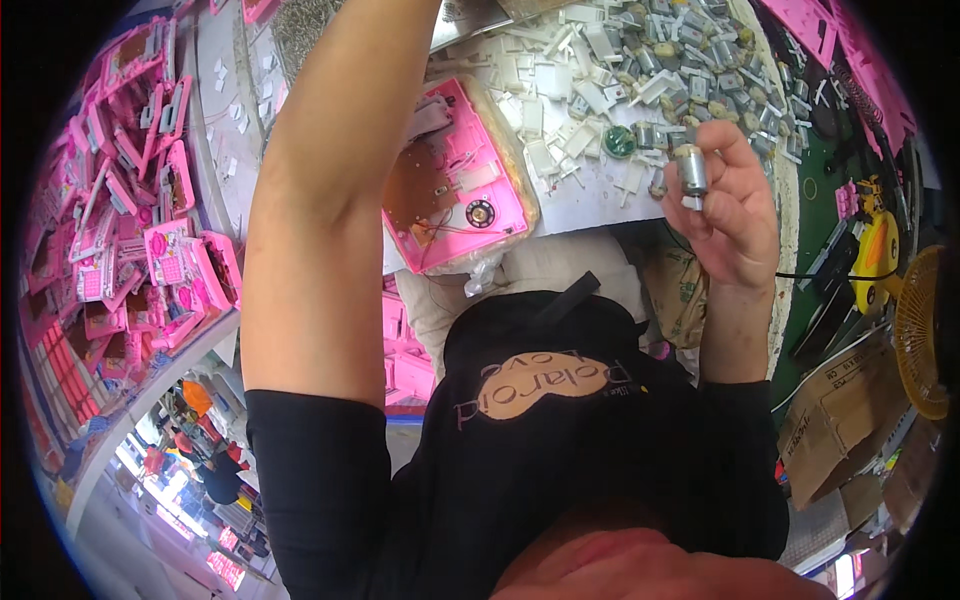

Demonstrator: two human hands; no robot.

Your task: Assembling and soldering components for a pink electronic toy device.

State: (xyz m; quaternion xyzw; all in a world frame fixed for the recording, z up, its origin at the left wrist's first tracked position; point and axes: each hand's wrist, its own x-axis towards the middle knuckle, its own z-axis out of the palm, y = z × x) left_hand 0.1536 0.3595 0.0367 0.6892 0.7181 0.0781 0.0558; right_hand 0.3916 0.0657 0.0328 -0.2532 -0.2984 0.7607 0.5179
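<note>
My right hand (742,215) is raised at the near right edge of the white work table. Its thumb and fingers are closed around a small silver electric motor (691,172), which stands roughly upright. My left forearm (345,110) reaches far across the table and leaves the picture at the top, so that hand is out of sight. Partly behind the arm lies an open pink plastic case (512,205) with a brown panel, thin wires and a round black part (480,213). A round green piece (619,141) rests close to my right hand.
Heaps of white plastic parts (545,80) and more small motors (715,60) cover the far side. Pink toy housings (100,250) crowd the left table. To the right are a yellow fan guard (922,330), a yellow tool-like object (876,250) and a cardboard box (840,415).
</note>
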